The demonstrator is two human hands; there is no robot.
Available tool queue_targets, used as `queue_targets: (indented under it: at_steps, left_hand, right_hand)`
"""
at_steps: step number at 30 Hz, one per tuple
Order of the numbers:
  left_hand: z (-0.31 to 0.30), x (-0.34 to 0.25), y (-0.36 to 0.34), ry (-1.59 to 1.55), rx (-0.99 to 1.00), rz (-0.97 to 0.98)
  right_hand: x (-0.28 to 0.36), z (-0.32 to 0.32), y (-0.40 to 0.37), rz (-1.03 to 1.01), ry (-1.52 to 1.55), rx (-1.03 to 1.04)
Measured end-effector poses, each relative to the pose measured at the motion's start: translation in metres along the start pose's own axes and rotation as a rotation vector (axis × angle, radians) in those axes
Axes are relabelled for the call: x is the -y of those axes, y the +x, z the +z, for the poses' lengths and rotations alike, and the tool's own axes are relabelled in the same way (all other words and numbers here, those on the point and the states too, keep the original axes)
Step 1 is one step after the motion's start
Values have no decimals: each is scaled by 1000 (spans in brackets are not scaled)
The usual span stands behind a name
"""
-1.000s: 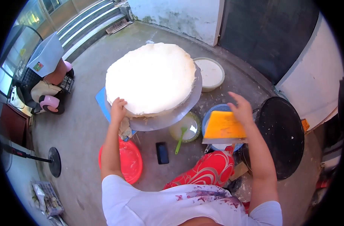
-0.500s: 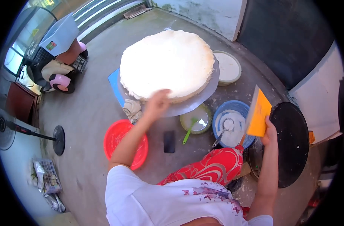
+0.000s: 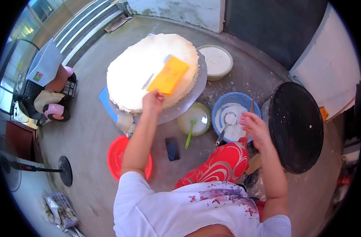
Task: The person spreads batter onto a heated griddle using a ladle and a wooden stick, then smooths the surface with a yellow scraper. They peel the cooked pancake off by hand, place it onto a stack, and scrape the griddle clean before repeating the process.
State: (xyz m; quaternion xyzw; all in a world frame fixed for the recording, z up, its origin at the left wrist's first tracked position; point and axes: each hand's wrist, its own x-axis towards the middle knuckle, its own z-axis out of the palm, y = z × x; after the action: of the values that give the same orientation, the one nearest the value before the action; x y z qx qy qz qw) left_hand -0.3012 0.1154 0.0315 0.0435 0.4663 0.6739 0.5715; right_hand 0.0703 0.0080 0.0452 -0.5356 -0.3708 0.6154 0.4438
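The flat rectangular yellow scraper (image 3: 168,77) is over the near right part of a thick, round white stack (image 3: 137,67), slanted across it; whether the two touch, I cannot tell. The left hand (image 3: 152,102) has the scraper by its near edge, its grip closed, fingers pinched around that edge. The right hand (image 3: 255,127) is apart from it, its grip loosely open with curled fingers and nothing visible in it, by the right side of a round blue plastic basin (image 3: 217,102). A thin brown stick (image 3: 252,105) stands close to that hand.

The white stack sits on a round grey board (image 3: 188,106). In the blue basin are a white paste (image 3: 237,111) and a metal ladle (image 3: 220,136). Just left of it is a pale green bowl (image 3: 182,127) with a bright green brush (image 3: 190,136). A dark phone (image 3: 172,149) lies on the grey concrete floor (image 3: 85,130), between the pale green bowl and a round red plastic basin (image 3: 116,155). A large black round griddle (image 3: 297,128) is right of the right hand.
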Motion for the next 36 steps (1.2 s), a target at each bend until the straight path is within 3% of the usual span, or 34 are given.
queue_targets:
  at_steps: [4, 7, 9, 13, 14, 16, 17, 19, 24, 29, 36]
  left_hand:
    - [-32, -27, 59, -3, -54, -85]
    - [-29, -31, 52, -42, -79, -159]
    - [-25, -31, 43, -178, 4, -207]
    - [-6, -23, -16, 0, 146, 108]
    - [-38, -21, 17, 124, 155, 186]
    - [-38, -6, -9, 343, 139, 342]
    - [-7, 11, -61, 432, 85, 348]
    - [-3, 43, -83, 562, 250, 280]
    - [28, 121, -131, 843, 444, 54]
    - [73, 154, -172, 983, 606, 72]
    - [96, 173, -211, 1114, 754, 132]
  right_hand:
    - [-9, -99, -52, 77, -12, -355]
    - [-19, -164, -107, 82, -53, -565]
    - [-24, -197, -150, 98, -49, -689]
    - [-66, -272, -239, 71, -44, -943]
    - [-77, -281, -261, 111, -109, -1005]
    - [-101, -279, -305, 74, -23, -1104]
    - [-116, -275, -323, 85, 30, -1172]
    - [-166, -276, -359, 158, 104, -1258]
    - [-288, -244, -413, 322, 319, -1416]
    - [-381, -207, -422, 397, 563, -1477]
    - [-452, -184, -400, 558, 420, -1460]
